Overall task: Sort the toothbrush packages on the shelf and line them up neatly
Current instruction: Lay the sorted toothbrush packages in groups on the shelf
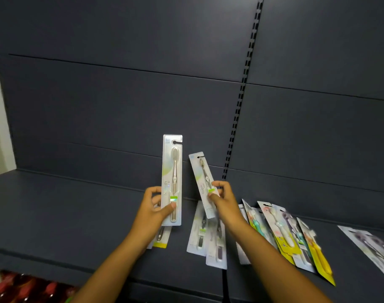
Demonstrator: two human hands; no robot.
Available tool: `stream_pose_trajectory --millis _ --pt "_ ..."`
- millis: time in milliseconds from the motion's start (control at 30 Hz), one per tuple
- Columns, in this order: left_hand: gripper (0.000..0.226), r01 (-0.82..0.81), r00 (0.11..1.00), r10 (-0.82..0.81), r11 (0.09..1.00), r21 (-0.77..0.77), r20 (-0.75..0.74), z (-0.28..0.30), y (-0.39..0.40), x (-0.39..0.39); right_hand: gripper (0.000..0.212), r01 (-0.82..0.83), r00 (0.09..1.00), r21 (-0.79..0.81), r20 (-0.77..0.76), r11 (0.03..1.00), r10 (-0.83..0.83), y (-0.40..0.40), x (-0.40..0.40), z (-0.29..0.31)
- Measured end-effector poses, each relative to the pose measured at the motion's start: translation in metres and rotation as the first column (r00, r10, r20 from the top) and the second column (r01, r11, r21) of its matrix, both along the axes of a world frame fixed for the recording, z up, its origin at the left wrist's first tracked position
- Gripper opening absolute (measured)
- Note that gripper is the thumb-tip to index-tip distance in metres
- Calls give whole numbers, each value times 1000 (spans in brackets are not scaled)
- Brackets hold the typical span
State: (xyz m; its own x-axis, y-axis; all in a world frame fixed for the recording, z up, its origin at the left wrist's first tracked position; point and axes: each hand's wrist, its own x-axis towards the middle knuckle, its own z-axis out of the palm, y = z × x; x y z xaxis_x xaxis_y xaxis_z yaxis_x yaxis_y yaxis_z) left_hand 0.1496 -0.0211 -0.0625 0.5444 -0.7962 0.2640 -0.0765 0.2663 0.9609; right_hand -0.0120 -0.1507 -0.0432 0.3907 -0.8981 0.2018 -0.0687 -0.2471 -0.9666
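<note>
Midway through sorting, we hold one silver toothbrush package (172, 182) upright in the left hand (152, 212) and pinch a matching package (203, 184) in the right hand (222, 201), above the shelf (66, 215); next, both want laying side by side.

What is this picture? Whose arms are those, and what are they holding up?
There is no machine here, just a person. A camera on their head looks forward and down, so you see their own arms. The left hand holds one toothbrush package upright. The right hand pinches a second toothbrush package, tilted. Both are lifted above a dark shelf. More packages lie flat on the shelf: some pale ones between the arms, and colourful ones with yellow ends fanned out to the right. Behind is a dark back wall.
</note>
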Motion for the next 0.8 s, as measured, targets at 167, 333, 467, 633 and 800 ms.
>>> stream_pose_trajectory --millis 167,333,467,633,800 --pt "37 90 996 -90 996 -22 8 8 -19 -56 35 77 993 -89 98 993 -69 -2 -70 2" --pt "39 185 983 -185 982 -36 4 14 -35 -131 39 179 981 -160 107 971 -164 1 -157 7" --pt "39 257 966 -257 966 -33 -12 14 -43 -199 41 223 970 -156 138 962 -203 7 -231 9" --pt "41 317 948 -317 948 -23 8 13 -53 -283 41 260 962 -172 126 950 -241 14 -322 10" --pt "42 379 925 -378 925 -17 25 12 -65 -362 43 322 945 -166 112 932 -307 15 -403 4"
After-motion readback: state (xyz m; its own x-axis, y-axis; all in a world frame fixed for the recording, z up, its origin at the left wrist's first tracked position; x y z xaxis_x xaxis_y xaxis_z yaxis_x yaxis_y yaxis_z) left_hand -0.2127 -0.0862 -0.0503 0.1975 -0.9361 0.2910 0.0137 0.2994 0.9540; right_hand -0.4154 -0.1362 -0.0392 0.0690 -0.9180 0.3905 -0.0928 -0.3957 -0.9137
